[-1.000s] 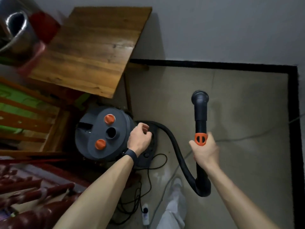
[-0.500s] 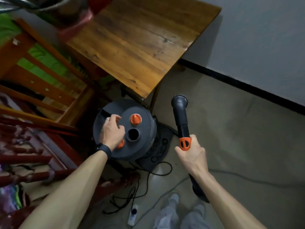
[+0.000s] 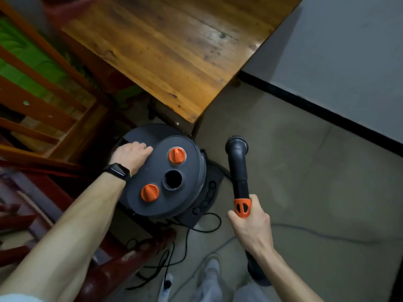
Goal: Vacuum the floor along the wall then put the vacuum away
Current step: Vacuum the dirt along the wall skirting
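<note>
Two hands are at work: the left hand rests on the vacuum lid by a dark slot, fingers bent, though whether they hook a handle I cannot tell; the right hand is wrapped round the wand just below its orange collar, holding it upright. The step looks like shifting the vacuum, so a firm hold in that slot should come first, then a straight lift or drag, with the wand kept clear of the desk corner just above. The cord loops on the floor near the feet and could snag. The vacuum stands on the floor beside that corner, near the wall. Between two orange knobs its round port gapes open with nothing plugged in; inside is dark, so its contents cannot be told.
</note>
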`<state>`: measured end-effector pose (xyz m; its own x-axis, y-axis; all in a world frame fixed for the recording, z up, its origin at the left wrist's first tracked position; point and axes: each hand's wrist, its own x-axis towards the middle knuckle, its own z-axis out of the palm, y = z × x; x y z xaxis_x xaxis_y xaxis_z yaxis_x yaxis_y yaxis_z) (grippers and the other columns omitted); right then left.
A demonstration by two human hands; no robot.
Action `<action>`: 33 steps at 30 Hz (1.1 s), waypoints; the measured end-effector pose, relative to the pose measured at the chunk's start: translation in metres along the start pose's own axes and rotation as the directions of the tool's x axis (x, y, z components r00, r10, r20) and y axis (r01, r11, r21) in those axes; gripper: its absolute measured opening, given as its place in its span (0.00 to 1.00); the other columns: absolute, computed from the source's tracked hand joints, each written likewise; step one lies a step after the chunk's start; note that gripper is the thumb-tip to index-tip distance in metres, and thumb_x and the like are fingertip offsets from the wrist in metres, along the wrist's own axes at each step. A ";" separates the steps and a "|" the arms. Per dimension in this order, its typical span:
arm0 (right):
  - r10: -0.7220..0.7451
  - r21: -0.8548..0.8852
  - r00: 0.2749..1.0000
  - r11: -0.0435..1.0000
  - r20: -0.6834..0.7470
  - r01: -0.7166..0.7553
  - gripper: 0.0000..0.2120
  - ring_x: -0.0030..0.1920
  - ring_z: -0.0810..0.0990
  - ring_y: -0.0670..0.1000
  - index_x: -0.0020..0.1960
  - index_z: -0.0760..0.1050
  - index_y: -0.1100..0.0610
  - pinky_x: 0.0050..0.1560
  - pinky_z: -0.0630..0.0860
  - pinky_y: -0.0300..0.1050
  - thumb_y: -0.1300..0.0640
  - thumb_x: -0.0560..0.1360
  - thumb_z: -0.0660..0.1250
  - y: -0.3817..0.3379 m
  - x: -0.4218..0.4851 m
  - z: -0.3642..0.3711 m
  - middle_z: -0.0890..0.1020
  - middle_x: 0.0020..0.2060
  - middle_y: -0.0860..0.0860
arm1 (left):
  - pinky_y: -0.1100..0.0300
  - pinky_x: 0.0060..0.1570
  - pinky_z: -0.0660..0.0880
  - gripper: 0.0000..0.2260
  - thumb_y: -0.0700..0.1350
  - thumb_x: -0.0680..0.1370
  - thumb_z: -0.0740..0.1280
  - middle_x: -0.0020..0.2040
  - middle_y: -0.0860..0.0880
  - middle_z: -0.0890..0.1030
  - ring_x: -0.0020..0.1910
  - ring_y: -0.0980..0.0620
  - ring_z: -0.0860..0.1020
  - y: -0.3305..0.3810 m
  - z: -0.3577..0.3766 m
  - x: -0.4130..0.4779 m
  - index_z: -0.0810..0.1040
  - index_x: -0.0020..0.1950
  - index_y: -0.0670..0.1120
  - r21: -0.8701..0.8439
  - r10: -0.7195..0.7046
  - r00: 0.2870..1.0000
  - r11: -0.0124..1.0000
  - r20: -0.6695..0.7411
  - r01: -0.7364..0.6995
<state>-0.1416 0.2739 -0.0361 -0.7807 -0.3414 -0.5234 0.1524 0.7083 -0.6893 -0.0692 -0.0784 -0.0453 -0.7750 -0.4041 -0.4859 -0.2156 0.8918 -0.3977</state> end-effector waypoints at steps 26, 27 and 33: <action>0.092 0.069 0.941 0.995 -0.327 -0.073 0.13 0.26 0.67 0.46 0.40 0.65 0.49 0.29 0.68 0.39 0.56 0.70 0.70 0.062 -0.043 -0.116 0.71 0.28 0.46 | 0.55 0.48 0.78 0.16 0.47 0.66 0.67 0.54 0.46 0.83 0.54 0.41 0.82 0.121 -0.087 0.011 0.80 0.54 0.49 0.016 0.458 0.863 0.882 0.213 -0.472; 0.104 0.082 0.941 0.993 -0.323 -0.082 0.13 0.26 0.67 0.45 0.39 0.65 0.49 0.29 0.68 0.39 0.56 0.70 0.70 0.066 -0.046 -0.112 0.71 0.27 0.46 | 0.55 0.48 0.78 0.17 0.47 0.66 0.67 0.54 0.46 0.83 0.54 0.41 0.82 0.126 -0.088 0.011 0.80 0.54 0.49 0.026 0.468 0.858 0.875 0.211 -0.484; 0.137 0.113 0.935 0.988 -0.327 -0.106 0.12 0.25 0.68 0.45 0.41 0.67 0.49 0.28 0.69 0.39 0.57 0.70 0.71 0.090 -0.062 -0.100 0.71 0.26 0.46 | 0.57 0.44 0.73 0.14 0.46 0.67 0.67 0.53 0.46 0.83 0.52 0.41 0.82 0.150 -0.090 0.004 0.80 0.52 0.48 0.086 0.522 0.829 0.834 0.199 -0.545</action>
<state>-0.1401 0.4210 -0.0159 -0.9071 -0.0200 -0.4205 0.3017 0.6657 -0.6825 -0.1581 0.0719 -0.0367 -0.6370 0.0900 -0.7656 0.2939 0.9465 -0.1333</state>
